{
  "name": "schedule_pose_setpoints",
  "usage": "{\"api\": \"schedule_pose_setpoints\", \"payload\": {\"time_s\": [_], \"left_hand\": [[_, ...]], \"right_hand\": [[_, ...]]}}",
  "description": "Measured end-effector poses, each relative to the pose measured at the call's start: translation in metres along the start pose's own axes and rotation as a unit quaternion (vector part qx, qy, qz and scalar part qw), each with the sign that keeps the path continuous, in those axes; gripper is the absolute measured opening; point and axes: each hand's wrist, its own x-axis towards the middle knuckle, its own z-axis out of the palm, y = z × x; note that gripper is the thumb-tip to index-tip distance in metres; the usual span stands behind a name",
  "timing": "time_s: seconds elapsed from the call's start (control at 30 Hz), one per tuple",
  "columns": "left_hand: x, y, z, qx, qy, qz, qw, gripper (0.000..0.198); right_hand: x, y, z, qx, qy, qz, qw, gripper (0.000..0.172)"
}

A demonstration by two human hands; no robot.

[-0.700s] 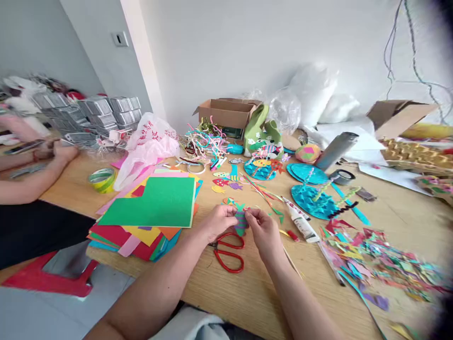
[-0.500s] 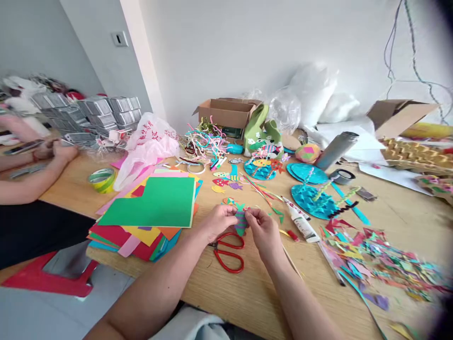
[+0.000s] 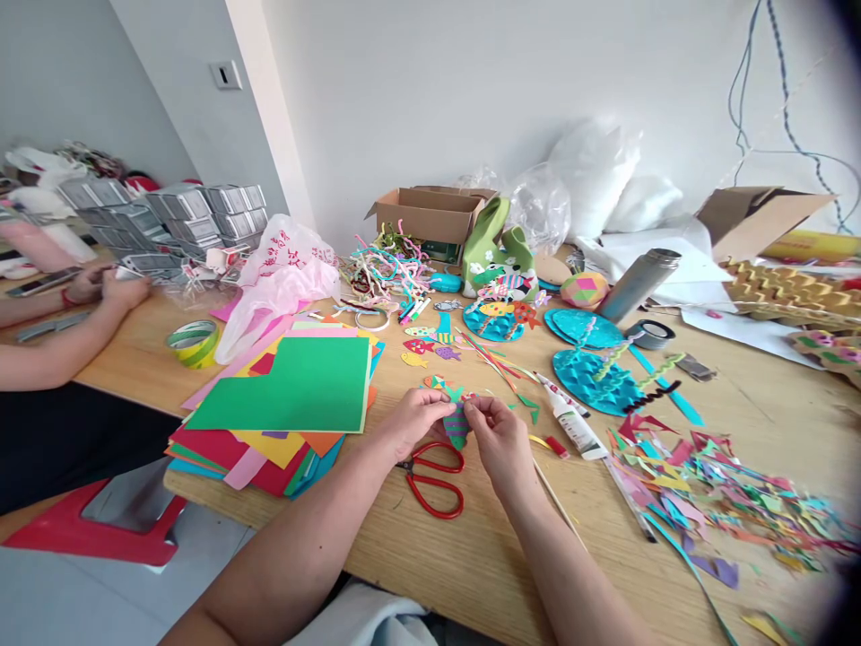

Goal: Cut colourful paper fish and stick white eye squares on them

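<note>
Behind the front edge of the table (image 3: 430, 561), the L hand (image 3: 412, 423) makes a narrow pinch, the red scissors (image 3: 440, 470) lie just beside it, then comes the paper fish (image 3: 456, 431), held betw. this pinch and that of the R hand (image 3: 503, 441); if the 2 hands pull unevenly, the paper could prob. crease or tear. The fish is green w/ purple stripes, narrow end toward the front edge, top partly hidden.

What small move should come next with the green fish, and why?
Perhaps lay the green fish beside the red fish: the left hand and right hand hold it, it looks fully striped, and similar cut-outs lie just beyond.
</note>
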Motion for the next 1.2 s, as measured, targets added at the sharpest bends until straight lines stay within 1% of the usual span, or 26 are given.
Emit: {"api": "schedule_pose_setpoints", "payload": {"time_s": [0.37,0.6,0.7,0.87,1.07,1.2], "left_hand": [[0.0069,-0.0097,-0.0069,0.075,0.019,0.040,0.996,0.018],[0.0037,-0.0032,-0.0034,0.074,0.044,0.024,0.996,0.015],[0.0033,-0.0023,-0.0034,0.079,0.047,0.021,0.996,0.014],[0.0048,-0.0061,-0.0063,0.098,0.028,0.037,0.994,0.017],[0.0051,-0.0079,-0.0084,0.128,0.019,0.044,0.991,0.018],[0.0023,-0.0044,-0.0052,0.105,0.013,0.034,0.994,0.017]], "right_hand": [[-0.0007,-0.0015,0.0007,-0.024,0.007,-0.015,1.000,0.038],[0.0013,-0.0039,-0.0029,-0.010,0.010,-0.015,1.000,0.041],[0.0020,-0.0054,-0.0038,-0.013,-0.007,-0.011,1.000,0.044],[0.0004,-0.0074,-0.0034,-0.013,-0.047,-0.003,0.999,0.045],[-0.0001,-0.0050,-0.0031,-0.046,-0.045,-0.022,0.998,0.037],[-0.0011,-0.0020,-0.0029,-0.100,-0.034,-0.071,0.992,0.027]]}}
